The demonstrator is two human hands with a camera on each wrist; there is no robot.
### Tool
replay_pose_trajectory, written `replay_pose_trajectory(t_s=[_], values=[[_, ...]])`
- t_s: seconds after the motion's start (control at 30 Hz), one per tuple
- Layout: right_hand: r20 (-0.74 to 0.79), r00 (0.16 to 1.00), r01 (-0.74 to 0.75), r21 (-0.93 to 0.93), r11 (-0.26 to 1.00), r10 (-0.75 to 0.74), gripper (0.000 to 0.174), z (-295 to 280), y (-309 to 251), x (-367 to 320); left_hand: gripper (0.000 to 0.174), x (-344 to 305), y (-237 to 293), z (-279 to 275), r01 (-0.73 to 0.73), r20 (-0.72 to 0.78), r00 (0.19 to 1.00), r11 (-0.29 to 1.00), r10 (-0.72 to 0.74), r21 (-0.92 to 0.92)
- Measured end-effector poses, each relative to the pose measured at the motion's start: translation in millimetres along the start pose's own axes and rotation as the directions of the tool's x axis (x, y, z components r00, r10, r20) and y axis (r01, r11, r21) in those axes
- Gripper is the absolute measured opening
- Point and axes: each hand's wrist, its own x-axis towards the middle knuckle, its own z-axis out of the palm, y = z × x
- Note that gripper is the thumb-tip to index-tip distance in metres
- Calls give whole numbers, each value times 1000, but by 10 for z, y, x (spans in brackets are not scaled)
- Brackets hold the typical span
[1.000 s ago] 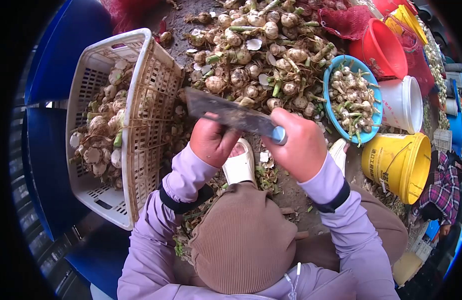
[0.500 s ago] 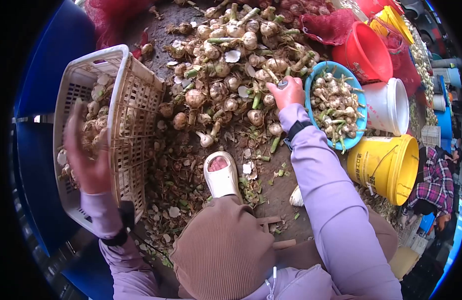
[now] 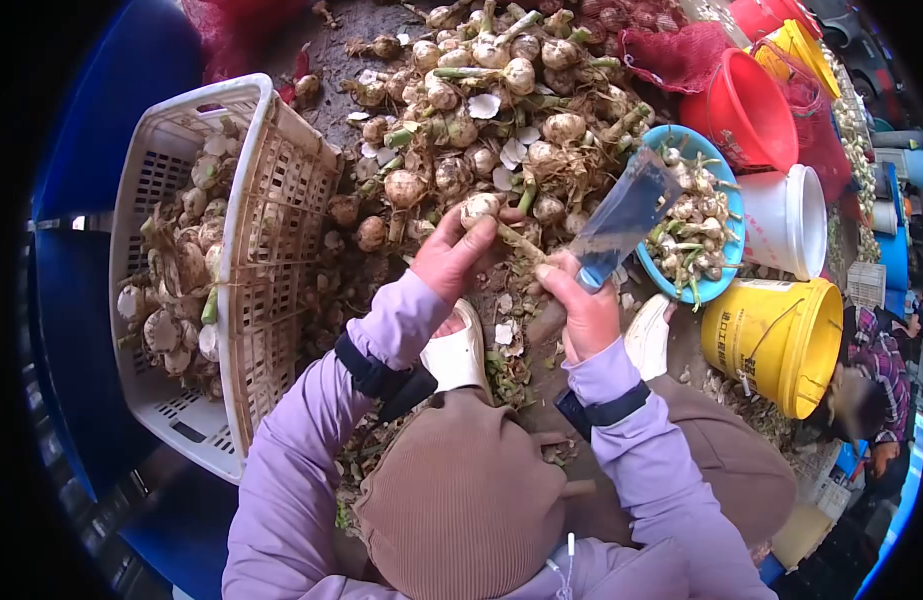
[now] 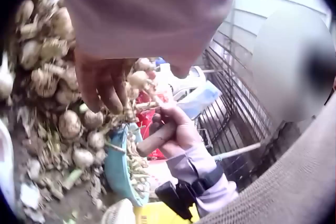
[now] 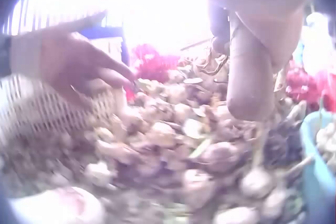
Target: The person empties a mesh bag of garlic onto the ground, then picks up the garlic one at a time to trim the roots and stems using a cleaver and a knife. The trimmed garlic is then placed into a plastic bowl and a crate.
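Note:
In the head view my left hand (image 3: 449,258) holds a dirty garlic bulb (image 3: 479,208) by its round end, over the front of a garlic pile (image 3: 461,130). Its stem (image 3: 519,240) slants down to my right hand (image 3: 589,318), whose thumb lies at the stem's end. That right hand grips a cleaver by its wooden handle (image 3: 546,322); the broad blade (image 3: 626,215) points up and right, overlapping the blue basin. In the left wrist view the bulb (image 4: 138,80) shows beyond the left fingers (image 4: 107,90). The right wrist view is washed out, with the handle (image 5: 251,77) large in front.
A white plastic crate (image 3: 281,190) of trimmed bulbs stands at left. On the right are the blue basin (image 3: 721,285) of garlic, a red bucket (image 3: 746,110), a white bucket (image 3: 776,220) and a yellow bucket (image 3: 771,340). Another person (image 3: 886,370) sits at far right. Peelings litter the ground.
Both hands were together at the cleaver, then apart: the left over the crate, the right at the pile beside the basin. Now they meet in the middle with a garlic bulb between them.

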Motion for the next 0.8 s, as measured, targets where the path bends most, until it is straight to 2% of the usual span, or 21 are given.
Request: replay_pose_trajectory(t_s=[0.03, 0.07, 0.1, 0.17, 0.2, 0.23, 0.3, 0.37, 0.4, 0.43, 0.5, 0.57, 0.63, 0.7, 0.73, 0.77, 0.8], values=[[-28, 997, -63, 105, 992, 67, 5, 50, -23, -117, 50, 9, 6, 21, -118, 64, 991, 992, 115, 41], [-20, 999, -43, 164, 985, 47, 9, -12, 36, -106, 58, -7, 13, 48, -113, 99, 988, 992, 117, -51], [-25, 999, -39, 162, 986, 43, 9, -34, 23, -111, 58, -42, 67, 101, -112, 105, 988, 992, 117, -53], [-99, 995, 9, 221, 975, 13, 11, -115, -35, -107, 63, -86, 131, 209, -171, 140, 978, 975, 151, 143], [-162, 987, 53, 252, 966, -12, 13, -217, -36, -71, 66, -78, 59, 192, -188, 132, 976, 976, 174, 106], [-202, 977, 111, 174, 978, -75, 12, -313, -149, -46, 66, -114, 64, 153, -180, 144, 977, 973, 160, 143], [-386, 910, 200, 97, 975, -148, 10, -624, -273, 65, 62, -199, 125, 103, -34, 68, 997, 983, 22, 179], [-564, 788, 327, 44, 944, -246, 12, -823, -400, 159, 45, -234, 89, -12, 40, 20, 999, 964, -47, 264], [-585, 785, 308, 80, 948, -206, 15, -815, -444, 185, 41, -252, 37, -55, 43, 12, 999, 966, -48, 256], [-533, 822, 267, 49, 963, -200, 20, -690, -496, 175, 38, -253, -3, -60, 46, 2, 999, 968, -48, 248], [-441, 893, 26, -151, 988, -91, 19, -483, -362, 327, 37, -253, -38, -35, 63, -10, 998, 950, -63, 307], [-174, 952, 162, -417, 894, -253, 30, -342, -195, 711, 36, -280, -48, 3, 86, -22, 996, 928, -83, 363], [-220, 764, 283, -730, 622, -606, 35, -102, 113, 1154, 34, -285, -14, -14, 71, 18, 997, 944, -81, 322], [-203, 821, 177, -799, 575, -535, 34, -20, 231, 1469, 37, -298, 48, -10, 90, 13, 995, 951, -98, 296], [-207, 838, 77, -871, 485, -505, 29, 4, 203, 1581, 40, -311, 80, -8, 106, -37, 994, 963, -100, 249], [-208, 841, 77, -868, 490, -500, 29, -14, 228, 1581, 43, -327, 101, -24, 121, -92, 990, 972, -104, 202], [-291, 881, 87, -675, 733, -373, 24, 25, 103, 1461, 54, -318, 89, -65, 124, -82, 991, 970, -109, 210]])
